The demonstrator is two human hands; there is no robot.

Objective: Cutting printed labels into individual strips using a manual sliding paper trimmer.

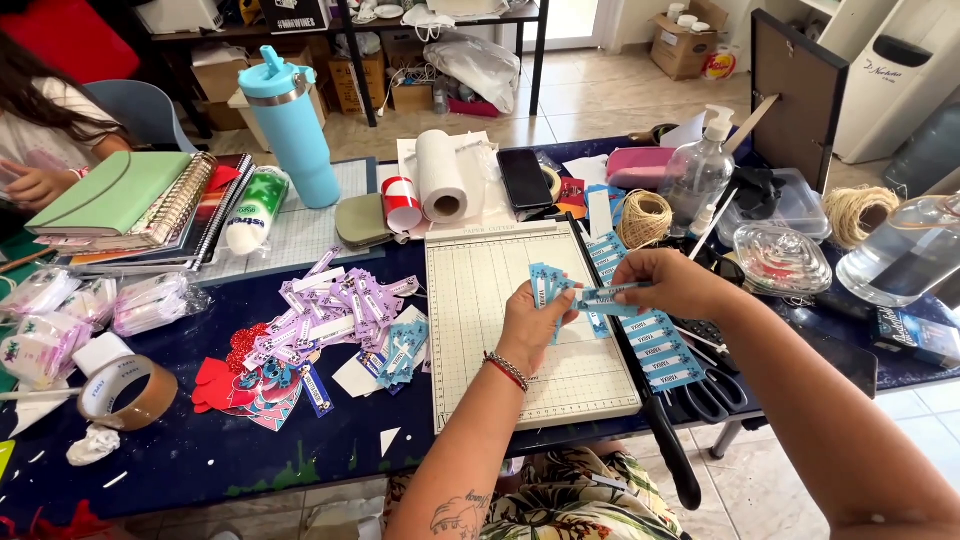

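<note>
My left hand (530,325) hovers over the white gridded paper cutter (470,330), gripping a small fan of light blue paper labels (545,282). My right hand (672,283) pinches one more blue label (605,295) and holds it against that fan. A sheet of the same blue labels (655,345) lies along the cutter's right edge, beside its black blade arm (650,410). A red and silver bracelet sits on my left wrist.
Purple labels (335,305), a small blue label pile (403,348) and red cutouts (245,375) lie left of the cutter. Tape roll (125,392), turquoise tumbler (290,125), paper towel roll (440,175), phone (525,178), twine (642,218), scissors (715,395), notebooks (130,205). Another person sits at far left.
</note>
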